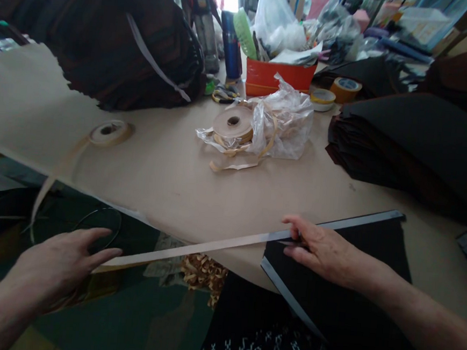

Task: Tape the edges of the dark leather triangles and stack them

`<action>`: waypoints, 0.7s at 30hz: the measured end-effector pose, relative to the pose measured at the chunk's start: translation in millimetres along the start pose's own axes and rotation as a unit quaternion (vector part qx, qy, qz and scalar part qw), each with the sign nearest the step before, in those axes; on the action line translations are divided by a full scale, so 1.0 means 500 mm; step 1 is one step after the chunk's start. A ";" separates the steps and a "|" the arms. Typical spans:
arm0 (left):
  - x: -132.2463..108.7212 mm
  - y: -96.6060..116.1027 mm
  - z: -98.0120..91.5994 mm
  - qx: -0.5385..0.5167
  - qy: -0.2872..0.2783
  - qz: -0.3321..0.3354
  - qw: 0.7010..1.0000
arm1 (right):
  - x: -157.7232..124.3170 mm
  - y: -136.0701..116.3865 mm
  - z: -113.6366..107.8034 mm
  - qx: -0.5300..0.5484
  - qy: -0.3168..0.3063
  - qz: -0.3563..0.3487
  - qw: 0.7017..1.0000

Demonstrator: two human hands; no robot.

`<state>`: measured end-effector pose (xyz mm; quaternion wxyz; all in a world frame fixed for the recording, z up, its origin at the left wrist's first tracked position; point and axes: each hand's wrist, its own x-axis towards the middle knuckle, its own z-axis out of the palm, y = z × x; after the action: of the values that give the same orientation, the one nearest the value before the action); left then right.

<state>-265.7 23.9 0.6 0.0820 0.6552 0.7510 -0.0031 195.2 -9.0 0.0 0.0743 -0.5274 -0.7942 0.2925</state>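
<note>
A pale adhesive tape strip (pixel 212 245) stretches taut across the table's front edge. Its left part runs under the thumb of my left hand (pixel 63 261), which grips it with index finger and thumb partly spread. My right hand (pixel 322 252) is at the strip's other end, over a black sheet panel (pixel 367 255). Its fingers close around what looks like small scissors (pixel 291 243), mostly hidden, with a pale pointed tip touching or close to the tape. Light strips line the panel's top and lower-left edges. A loose tape roll (pixel 109 133) lies at the left, its tail hanging off the table.
A larger tape roll (pixel 233 122) sits partly in a clear plastic bag (pixel 288 128). Dark stacked sheets (pixel 414 140) lie at right, a big dark pile (pixel 118 42) at left. Behind are a red box (pixel 279 77), a blue bottle (pixel 231 45) and pliers (pixel 226 93). Peeled curls (pixel 205 272) hang below the edge.
</note>
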 end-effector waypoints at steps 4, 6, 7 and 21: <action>-0.020 0.145 -0.021 -0.044 0.032 0.189 0.981 | -0.002 -0.004 -0.023 0.063 0.019 0.054 0.996; -0.040 0.237 -0.010 -0.116 0.028 0.279 0.953 | -0.004 -0.013 -0.022 0.085 0.036 0.052 0.994; -0.050 0.282 0.000 -0.131 0.009 0.325 0.936 | -0.004 -0.018 -0.019 0.100 0.048 0.050 0.993; -0.067 0.501 0.049 0.040 -0.052 0.369 0.927 | 0.032 -0.037 0.057 0.316 0.042 0.156 0.935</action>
<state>-12.0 23.9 6.3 0.0904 0.8878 0.4499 -0.0365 161.4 -10.9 -16.1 0.2242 -0.6060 -0.5645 0.5137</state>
